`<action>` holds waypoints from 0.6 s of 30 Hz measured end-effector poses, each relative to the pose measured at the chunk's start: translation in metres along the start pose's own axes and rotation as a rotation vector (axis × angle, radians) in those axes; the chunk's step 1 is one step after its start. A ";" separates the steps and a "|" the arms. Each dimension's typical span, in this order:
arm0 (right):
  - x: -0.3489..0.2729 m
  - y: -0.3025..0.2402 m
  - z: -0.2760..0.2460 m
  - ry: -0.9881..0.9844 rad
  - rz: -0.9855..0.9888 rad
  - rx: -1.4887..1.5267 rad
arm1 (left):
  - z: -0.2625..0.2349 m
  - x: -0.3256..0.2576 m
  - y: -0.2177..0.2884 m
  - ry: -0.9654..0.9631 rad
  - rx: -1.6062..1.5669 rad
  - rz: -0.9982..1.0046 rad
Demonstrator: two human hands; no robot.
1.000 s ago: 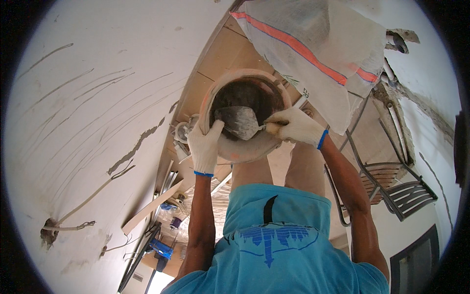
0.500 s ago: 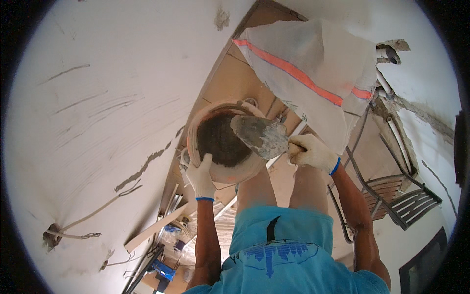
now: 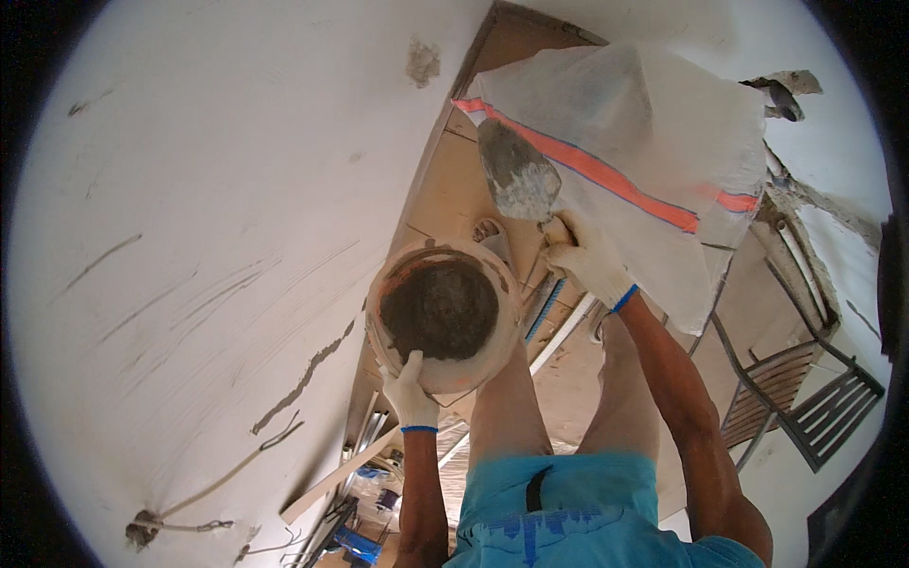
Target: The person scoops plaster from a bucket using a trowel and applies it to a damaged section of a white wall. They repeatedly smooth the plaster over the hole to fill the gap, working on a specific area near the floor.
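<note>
Bucket (image 3: pixel 464 375) and trowel (image 3: pixel 521 180) gripped

Near the wall (image 3: pixel 237 180), the bucket's rim is held by the left hand (image 3: pixel 411 399), thumb over the edge; the load is probably weighty, best taken by opposite rim edges. The trowel, its handle clasped in the right hand (image 3: pixel 587 257), is raised beyond the bucket; light, stiff handling is expected, the smeared blade perhaps slick.
</note>
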State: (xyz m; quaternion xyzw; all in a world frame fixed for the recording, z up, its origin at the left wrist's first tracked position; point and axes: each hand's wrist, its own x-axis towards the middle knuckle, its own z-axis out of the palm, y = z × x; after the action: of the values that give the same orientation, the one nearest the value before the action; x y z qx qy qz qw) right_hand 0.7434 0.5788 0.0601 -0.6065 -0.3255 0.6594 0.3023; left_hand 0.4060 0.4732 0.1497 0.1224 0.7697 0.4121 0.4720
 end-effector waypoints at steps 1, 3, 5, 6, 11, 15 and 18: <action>0.013 0.005 0.004 0.024 -0.032 0.018 | 0.005 0.005 0.001 -0.002 0.021 0.007; 0.039 0.012 0.012 0.060 -0.082 0.038 | 0.015 0.014 0.000 -0.001 0.068 0.023; 0.064 0.013 0.018 0.076 -0.097 0.013 | 0.025 0.027 -0.003 -0.014 0.081 0.019; 0.075 0.011 0.020 0.082 -0.101 -0.010 | 0.031 0.033 -0.006 -0.024 0.086 0.019; 0.129 0.029 0.036 0.186 -0.250 -0.031 | 0.063 0.059 -0.025 -0.019 0.099 0.071; 0.153 0.029 0.042 0.164 -0.207 -0.044 | 0.080 0.077 -0.039 -0.007 0.159 0.077; 0.173 0.049 0.046 0.192 -0.316 -0.020 | 0.094 0.087 -0.040 -0.054 0.192 0.052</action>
State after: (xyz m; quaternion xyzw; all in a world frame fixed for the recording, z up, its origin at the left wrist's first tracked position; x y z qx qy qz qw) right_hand 0.6833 0.6835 -0.0803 -0.6110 -0.3927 0.5396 0.4258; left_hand 0.4460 0.5469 0.0449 0.1981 0.7892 0.3450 0.4678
